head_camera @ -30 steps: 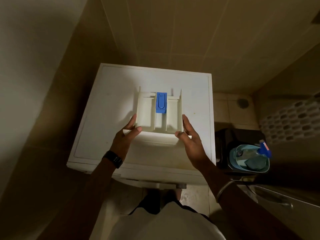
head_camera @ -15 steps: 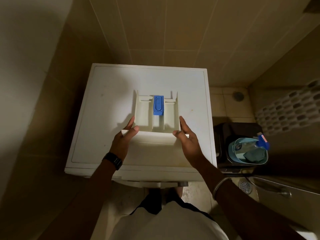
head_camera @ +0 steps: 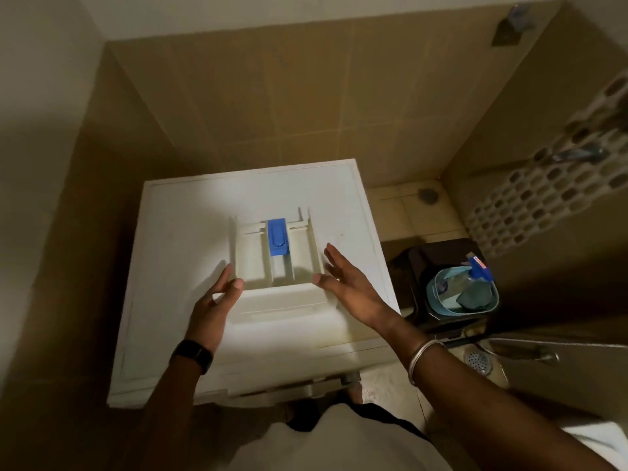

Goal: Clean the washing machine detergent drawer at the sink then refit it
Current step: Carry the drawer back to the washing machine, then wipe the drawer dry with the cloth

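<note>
Left hand (head_camera: 212,300) and right hand (head_camera: 350,287), fingers straight, flank the detergent drawer (head_camera: 278,263) between them.

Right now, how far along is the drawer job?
Done: the detergent drawer is out, lying on the washing machine top. In hand: nothing gripped; left hand and right hand flank it, fingers open. Left: refitting; whether it was washed can't be told.

detergent drawer (head_camera: 277,263): smooth white plastic | bangle (head_camera: 421,356): shiny metal | walls (head_camera: 306,96): matt tile
</note>
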Available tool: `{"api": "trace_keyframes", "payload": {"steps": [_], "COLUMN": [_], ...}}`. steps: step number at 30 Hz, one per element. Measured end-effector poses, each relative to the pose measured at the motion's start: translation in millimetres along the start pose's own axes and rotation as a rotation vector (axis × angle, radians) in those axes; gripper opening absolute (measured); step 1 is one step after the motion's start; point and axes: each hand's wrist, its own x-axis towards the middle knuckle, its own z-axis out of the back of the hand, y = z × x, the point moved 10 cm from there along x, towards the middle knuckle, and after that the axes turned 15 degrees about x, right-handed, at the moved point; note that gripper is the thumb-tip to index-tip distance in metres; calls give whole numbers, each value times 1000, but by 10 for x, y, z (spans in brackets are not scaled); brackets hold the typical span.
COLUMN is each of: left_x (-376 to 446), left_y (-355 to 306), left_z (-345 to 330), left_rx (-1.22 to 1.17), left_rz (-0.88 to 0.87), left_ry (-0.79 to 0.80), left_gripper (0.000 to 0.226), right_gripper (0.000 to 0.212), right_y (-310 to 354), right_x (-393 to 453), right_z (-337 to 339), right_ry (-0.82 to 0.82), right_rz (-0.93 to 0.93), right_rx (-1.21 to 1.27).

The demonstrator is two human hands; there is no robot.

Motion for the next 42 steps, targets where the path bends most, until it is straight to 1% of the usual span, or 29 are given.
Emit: {"api": "trace_keyframes", "payload": {"steps": [2, 6, 9, 11, 14, 16, 18, 20, 22, 24, 25, 27, 29, 32, 34, 35, 37, 40, 42], "left_x": [0, -119, -231, -348, -554, -708, -835, -913, -940, -908, -882, -832, -742, -571, -483, -455, -440, -444, -424], "left_y": [-101, -571, -1181, -1548, -2004, -2173, -2253, -2261, -2196, -2094, -2054, -2068, -2128, -2121, -2100, -2088, -2092, -1981, -1852], "left_z": [125, 313, 77, -195, -873, -1408, -2005, -2584, -3104, -3645, -3887, -4283, -4618, -5018, -5213, -5282, -5382, -5479, -5502], "left_rx": [89, 350, 508, 566, 595, 643, 664, 644, 658, 691, 710, 728, 724, 748, 762, 768, 780, 816, 843], "left_rz": [-48, -193, -485, -647, -784, -867, -948, -961, -937, -917, -911, -930, -933, -882, -858, -847, -843, -807, -766], "left_ry": [-85, -377, -494, -524, -430, -335, -229, -114, -1, 145, 213, 284, 320, 406, 434, 437, 440, 512, 558], "left_gripper": [90, 104, 91, 78, 65, 56, 48, 46, 49, 53, 54, 51, 46, 45, 45, 44, 40, 38, 41], "right_gripper": [90, 90, 92, 88, 67, 57, 49, 44, 45, 45, 45, 47, 46, 34, 39, 44, 47, 55, 53], "right_y": [93, 299, 388, 418, 410, 337, 162, -141, -473, -813, -964, -1314, -1646, -1935, -2089, -2138, -2284, -2320, -2379], "right_x": [-73, -333, -577, -740, -988, -1151, -1279, -1342, -1395, -1325, -1255, -1041, -750, -283, 83, 220, 418, 658, 818], "right_z": [140, 628, 1142, 1492, 2158, 2646, 3217, 3768, 4235, 4667, 4828, 5112, 5365, 5511, 5542, 5540, 5575, 5553, 5566], "right_ry": [-23, -126, -244, -314, -477, -614, -777, -909, -1051, -1109, -1102, -1036, -921, -703, -536, -486, -428, -306, -249], "right_rz": [31, 127, 193, 229, 301, 341, 343, 320, 263, 165, 104, -26, -117, -262, -278, -293, -357, -399, -405], "right_rx": [42, 104, 178, 221, 295, 348, 373, 440, 453, 362, 294, 132, -104, -493, -723, -781, -811, -964, -1097]}}
